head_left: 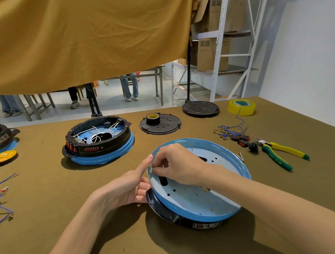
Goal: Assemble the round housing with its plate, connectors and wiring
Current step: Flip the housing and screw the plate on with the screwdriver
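On the olive cloth-covered bench (50,189), the blue round housing (200,200) sits tilted between both hands. The left hand (127,188) steadies its rim with straight fingers; the right hand (179,164) pinches something unclear just inside. The shell looks rigid, light and smooth: grip it by the rim.
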Demonstrator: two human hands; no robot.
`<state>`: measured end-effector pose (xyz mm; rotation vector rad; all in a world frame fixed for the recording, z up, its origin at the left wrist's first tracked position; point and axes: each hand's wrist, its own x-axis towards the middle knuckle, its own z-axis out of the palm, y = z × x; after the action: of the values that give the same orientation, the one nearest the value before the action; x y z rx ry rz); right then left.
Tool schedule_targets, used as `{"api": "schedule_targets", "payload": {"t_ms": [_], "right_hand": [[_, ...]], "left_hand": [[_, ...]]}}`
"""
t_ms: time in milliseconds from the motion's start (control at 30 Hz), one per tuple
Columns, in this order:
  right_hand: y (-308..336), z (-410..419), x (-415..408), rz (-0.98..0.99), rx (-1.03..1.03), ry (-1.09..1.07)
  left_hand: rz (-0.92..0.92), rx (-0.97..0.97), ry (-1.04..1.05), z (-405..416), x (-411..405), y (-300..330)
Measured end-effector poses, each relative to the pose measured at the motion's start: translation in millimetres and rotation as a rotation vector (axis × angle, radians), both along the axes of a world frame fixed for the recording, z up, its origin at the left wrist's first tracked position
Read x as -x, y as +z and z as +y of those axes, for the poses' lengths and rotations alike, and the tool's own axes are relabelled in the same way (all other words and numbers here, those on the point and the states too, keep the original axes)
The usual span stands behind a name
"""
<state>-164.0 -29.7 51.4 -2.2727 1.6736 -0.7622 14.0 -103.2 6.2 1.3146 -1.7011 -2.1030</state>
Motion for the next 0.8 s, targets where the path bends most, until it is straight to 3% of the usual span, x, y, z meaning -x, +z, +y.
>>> {"api": "schedule_targets", "payload": {"t_ms": [100,400,667,800], "right_hand": [[3.3,0.8,3.1,0.011,-0.046,0.083],[-0.1,-8.2,15.4,-0.215,-0.093,0.012],[9.8,-13.9,13.9,-0.149,-0.05,0.065],[15.2,-18.7,15.9,-0.151,-0.097,0.025]], "left_hand": [[0.005,0.004,0.003,-0.3,-0.8,-0.7],[0.012,0.004,0.003,-1.6,0.4,-3.4],[0.024,0.083,0.077,0.1,8.9,-5.5],[0.045,-0.055,-0.012,-11.4,3.1,10.3]]}}
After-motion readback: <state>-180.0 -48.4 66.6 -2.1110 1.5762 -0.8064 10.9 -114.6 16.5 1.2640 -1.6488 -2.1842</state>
